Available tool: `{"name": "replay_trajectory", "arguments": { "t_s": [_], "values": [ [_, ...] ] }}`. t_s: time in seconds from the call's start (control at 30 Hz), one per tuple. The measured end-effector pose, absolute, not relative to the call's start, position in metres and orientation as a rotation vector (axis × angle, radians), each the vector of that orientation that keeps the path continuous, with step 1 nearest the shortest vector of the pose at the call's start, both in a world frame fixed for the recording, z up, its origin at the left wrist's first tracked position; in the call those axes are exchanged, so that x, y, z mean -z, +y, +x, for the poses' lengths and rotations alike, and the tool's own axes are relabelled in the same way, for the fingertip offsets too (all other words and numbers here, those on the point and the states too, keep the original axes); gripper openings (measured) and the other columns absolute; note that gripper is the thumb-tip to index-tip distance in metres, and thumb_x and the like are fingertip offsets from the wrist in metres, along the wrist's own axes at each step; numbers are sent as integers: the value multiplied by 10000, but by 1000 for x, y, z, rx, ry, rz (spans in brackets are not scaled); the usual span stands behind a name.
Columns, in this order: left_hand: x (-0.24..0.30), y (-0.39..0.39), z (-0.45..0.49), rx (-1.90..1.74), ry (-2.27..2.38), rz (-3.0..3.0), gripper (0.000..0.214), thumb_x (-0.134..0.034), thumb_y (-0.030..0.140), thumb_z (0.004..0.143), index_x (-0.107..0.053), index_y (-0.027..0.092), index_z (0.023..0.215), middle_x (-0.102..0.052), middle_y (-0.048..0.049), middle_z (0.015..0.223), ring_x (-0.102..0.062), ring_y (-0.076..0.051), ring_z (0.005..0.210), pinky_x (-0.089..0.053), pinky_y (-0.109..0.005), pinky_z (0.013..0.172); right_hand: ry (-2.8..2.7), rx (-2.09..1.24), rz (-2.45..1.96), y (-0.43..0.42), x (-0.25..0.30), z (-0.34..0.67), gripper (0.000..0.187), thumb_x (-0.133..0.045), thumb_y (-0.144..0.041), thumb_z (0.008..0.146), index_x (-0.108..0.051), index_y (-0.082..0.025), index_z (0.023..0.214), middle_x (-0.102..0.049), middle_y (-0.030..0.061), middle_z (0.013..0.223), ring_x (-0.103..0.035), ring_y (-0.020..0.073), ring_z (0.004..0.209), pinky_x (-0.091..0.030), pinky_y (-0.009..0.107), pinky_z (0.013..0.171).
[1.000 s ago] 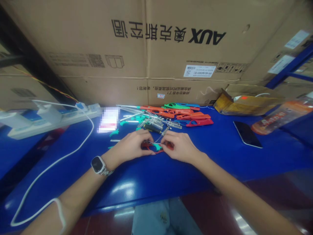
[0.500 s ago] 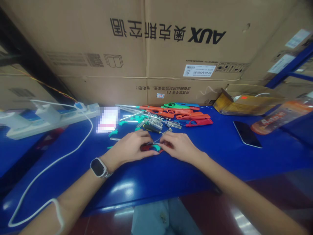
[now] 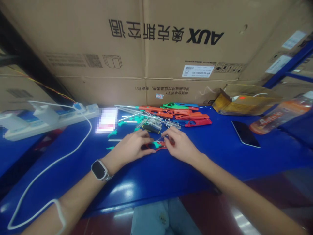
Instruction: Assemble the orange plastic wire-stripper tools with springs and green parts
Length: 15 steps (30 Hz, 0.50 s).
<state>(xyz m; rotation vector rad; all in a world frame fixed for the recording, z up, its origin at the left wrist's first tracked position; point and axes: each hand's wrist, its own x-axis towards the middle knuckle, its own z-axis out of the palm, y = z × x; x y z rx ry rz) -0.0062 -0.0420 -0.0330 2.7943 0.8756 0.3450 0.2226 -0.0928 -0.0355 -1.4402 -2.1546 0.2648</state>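
Note:
A red lighter casing (image 3: 161, 146), of the long-nosed kind, lies on the table between my hands, with a teal trigger (image 3: 156, 145) in it. My left hand (image 3: 133, 143) is closed round its left end, thumb along the near edge. My right hand (image 3: 182, 143) is at the other end, fingertips pinched together over the casing on a thin wire (image 3: 160, 139); the fingers partly hide it. Just beyond them lies a dark-handled screwdriver (image 3: 151, 128). Clear lighter tanks with wires (image 3: 156, 122), teal triggers (image 3: 112, 133) and metal tubes (image 3: 114, 140) lie around.
Red casings (image 3: 195, 117) and a green casing (image 3: 171, 106) are piled behind. At right are a phone (image 3: 245, 133), an orange drink bottle (image 3: 276, 117) and an open carton (image 3: 241, 104). A power strip (image 3: 66, 117) and white cable (image 3: 52, 160) are at left; large cardboard boxes (image 3: 127, 70) stand behind.
My right hand has drawn back and lifted slightly off the casing, so more of the red casing and its teal trigger shows. My left hand stays at its end.

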Motion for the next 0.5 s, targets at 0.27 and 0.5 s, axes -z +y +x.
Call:
{"name": "replay_trajectory", "arguments": {
  "t_s": [0.27, 0.5],
  "values": [
    [31, -41, -6, -331, 917, 2744, 397, -633, 512, 903, -741, 201, 1123, -653, -88, 1069, -647, -241, 962, -543, -381, 863, -2540, -239, -1340, -50, 14, 247, 178, -657, -162, 855, -696, -227, 1017, -625, 69, 1127, -548, 251, 1105, -459, 373, 882],
    [32, -41, -6, -341, 950, 2744, 379, -631, 514, 904, -754, 215, 1104, -654, -85, 1050, -650, -237, 948, -547, -375, 850, -2523, -249, -1282, -55, 9, 244, 79, -731, -240, 862, -665, -218, 899, -697, 27, 915, -571, 233, 947, -408, 388, 862]
  ]
}}
